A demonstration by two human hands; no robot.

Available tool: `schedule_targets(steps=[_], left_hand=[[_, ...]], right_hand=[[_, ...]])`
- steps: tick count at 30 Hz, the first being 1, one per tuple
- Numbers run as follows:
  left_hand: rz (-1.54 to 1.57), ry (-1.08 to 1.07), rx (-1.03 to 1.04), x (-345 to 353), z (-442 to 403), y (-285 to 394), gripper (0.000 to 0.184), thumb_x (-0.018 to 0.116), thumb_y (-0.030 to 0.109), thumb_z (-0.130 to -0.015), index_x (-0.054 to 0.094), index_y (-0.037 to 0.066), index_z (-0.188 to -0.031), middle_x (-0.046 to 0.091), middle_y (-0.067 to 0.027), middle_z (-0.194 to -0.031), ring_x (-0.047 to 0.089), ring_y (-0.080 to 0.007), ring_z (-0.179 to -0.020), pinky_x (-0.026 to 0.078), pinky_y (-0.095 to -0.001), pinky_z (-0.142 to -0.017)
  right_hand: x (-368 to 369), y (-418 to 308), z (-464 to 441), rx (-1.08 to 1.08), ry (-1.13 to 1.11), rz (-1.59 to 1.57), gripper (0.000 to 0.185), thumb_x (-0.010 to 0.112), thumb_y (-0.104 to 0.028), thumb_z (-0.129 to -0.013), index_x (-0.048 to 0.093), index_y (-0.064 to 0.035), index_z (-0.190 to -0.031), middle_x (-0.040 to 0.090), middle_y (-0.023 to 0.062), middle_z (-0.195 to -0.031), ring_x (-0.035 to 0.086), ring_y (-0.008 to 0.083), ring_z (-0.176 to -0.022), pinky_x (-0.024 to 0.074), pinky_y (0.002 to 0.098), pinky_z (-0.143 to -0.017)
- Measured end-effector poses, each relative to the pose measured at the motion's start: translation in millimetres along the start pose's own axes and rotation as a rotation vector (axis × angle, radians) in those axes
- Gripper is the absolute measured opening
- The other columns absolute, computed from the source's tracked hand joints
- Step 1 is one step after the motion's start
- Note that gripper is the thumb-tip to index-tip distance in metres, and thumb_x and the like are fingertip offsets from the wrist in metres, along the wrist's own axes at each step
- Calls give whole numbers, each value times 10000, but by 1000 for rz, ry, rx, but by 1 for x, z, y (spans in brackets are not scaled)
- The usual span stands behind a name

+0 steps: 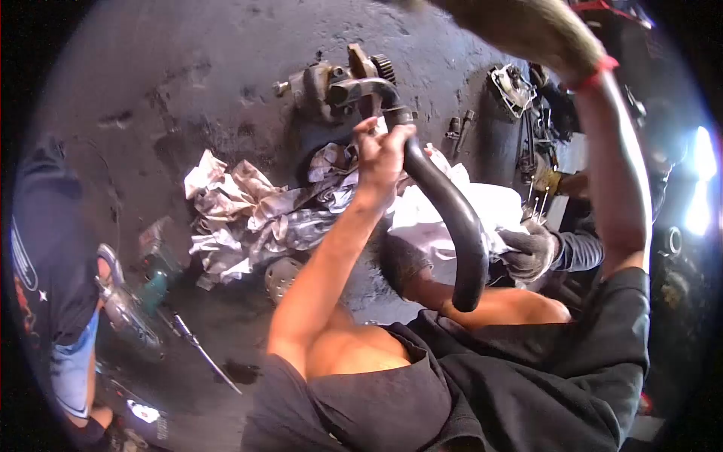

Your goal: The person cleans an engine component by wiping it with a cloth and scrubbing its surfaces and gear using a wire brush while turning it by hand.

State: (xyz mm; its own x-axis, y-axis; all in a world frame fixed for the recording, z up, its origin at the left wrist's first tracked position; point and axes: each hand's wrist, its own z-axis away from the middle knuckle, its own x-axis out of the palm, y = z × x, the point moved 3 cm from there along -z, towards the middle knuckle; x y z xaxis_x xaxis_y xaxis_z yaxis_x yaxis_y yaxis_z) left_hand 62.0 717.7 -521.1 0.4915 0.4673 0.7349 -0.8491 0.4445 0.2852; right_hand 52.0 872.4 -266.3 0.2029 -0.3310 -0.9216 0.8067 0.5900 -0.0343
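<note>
Gripping the black hose (446,200) near its upper bend, left hand (382,158) only. Fingers curl round it, closed on the tube, not spread. Right hand (527,29) is gloved, high and close to the camera, partly out of frame; its fingers can't be read, and it isn't visibly on the hose

Technique, as a judgement: the grip is up top while the long run hangs out past it, so the tail will likely swing if the wrist rolls. Better a firm wrap without crushing the wall, slow wrist, second hand under the lower curve if it needs turning. Tail should clear the co-worker's gloved hand (531,252)

Hose is above the white cloth (425,218) and in front of the torso. Top end elbows left toward the metal housing (312,92), by the gear (383,68); contact can't be confirmed. Long axis slants upper left to lower right, bowed, with the tail curling down toward the wearer's lap
</note>
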Motion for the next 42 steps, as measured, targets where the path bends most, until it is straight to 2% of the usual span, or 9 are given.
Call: schedule_targets(steps=[4, 11, 12, 16, 19, 23, 25, 29, 42], left_hand=[[239, -37, 129, -9, 11, -2, 449, 527, 17, -876, 367, 58, -1293, 604, -205, -1089, 716, -401, -829, 640, -529, -761], [-751, -470, 785, 7, 12, 30, 626, 567, -162, -860, 352, 79, -1397, 532, -121, -1330, 650, -179, -1078, 611, -323, -853], [-627, -434, 525, 0, 5, 39, 582, 686, -22, -865, 426, 80, -1375, 598, -104, -1202, 667, -183, -967, 606, -330, -831], [-1100, -252, 623, 65, 15, 108, 407, 880, 331, -818, 710, 64, -1073, 732, -61, -912, 710, -173, -793, 596, -324, -758], [-1691, -253, 843, 86, -18, 145, 315, 755, 301, -925, 730, 10, -1043, 756, -73, -920, 729, -182, -820, 571, -304, -867], [-999, -184, 782, 80, -93, 190, 243, 785, 198, -886, 710, 8, -1017, 750, -93, -957, 737, -218, -875, 584, -350, -878], [-832, -175, 734, 81, -110, 203, 228, 770, 173, -888, 671, 5, -1009, 741, -113, -936, 740, -239, -875, 593, -377, -869], [-850, -187, 651, 70, -141, 251, 200, 739, 123, -893, 607, 12, -993, 720, -146, -893, 740, -280, -859, 601, -418, -876], [-783, 10, 691, 45, -246, 342, 346, 744, 234, -927, 553, 3, -1100, 639, -99, -865, 659, -241, -773, 580, -420, -731]], right_hand=[[-16, 33, 83, 253, 116, -27, 275, 576, -192, -1033, 712, -71, -1239, 767, 98, -1066, 719, 182, -824, 588, 297, -823], [40, 102, 222, 421, 360, -415, 303, 581, -125, -1031, 659, -31, -1308, 729, 54, -1058, 643, 120, -819, 533, 248, -775], [47, 107, 235, 444, 385, -472, 309, 581, -116, -1031, 651, -25, -1318, 724, 48, -1057, 632, 111, -818, 525, 241, -768], [85, 115, 272, 527, 451, -728, 338, 584, -78, -1030, 621, -2, -1357, 703, 23, -1052, 589, 76, -816, 494, 213, -740], [114, 110, 281, 553, 437, -979, 363, 586, -49, -1029, 598, 15, -1387, 687, 4, -1049, 557, 49, -814, 470, 192, -720], [163, 88, 266, 473, 250, -1348, 386, 652, -127, -1001, 620, -18, -1369, 745, 134, -1180, 688, 155, -1012, 552, 317, -911], [181, 78, 254, 376, 85, -1242, 391, 604, -80, -1023, 575, 20, -1399, 741, 120, -1014, 677, 132, -899, 541, 296, -775], [169, 74, 234, 247, -138, -1061, 324, 618, -179, -969, 676, -41, -1256, 707, 253, -1031, 675, 442, -985, 549, 459, -844], [187, 75, 199, 350, -145, -913, 367, 646, -157, -951, 628, -32, -1295, 708, 232, -1081, 679, 421, -1015, 535, 455, -876]])
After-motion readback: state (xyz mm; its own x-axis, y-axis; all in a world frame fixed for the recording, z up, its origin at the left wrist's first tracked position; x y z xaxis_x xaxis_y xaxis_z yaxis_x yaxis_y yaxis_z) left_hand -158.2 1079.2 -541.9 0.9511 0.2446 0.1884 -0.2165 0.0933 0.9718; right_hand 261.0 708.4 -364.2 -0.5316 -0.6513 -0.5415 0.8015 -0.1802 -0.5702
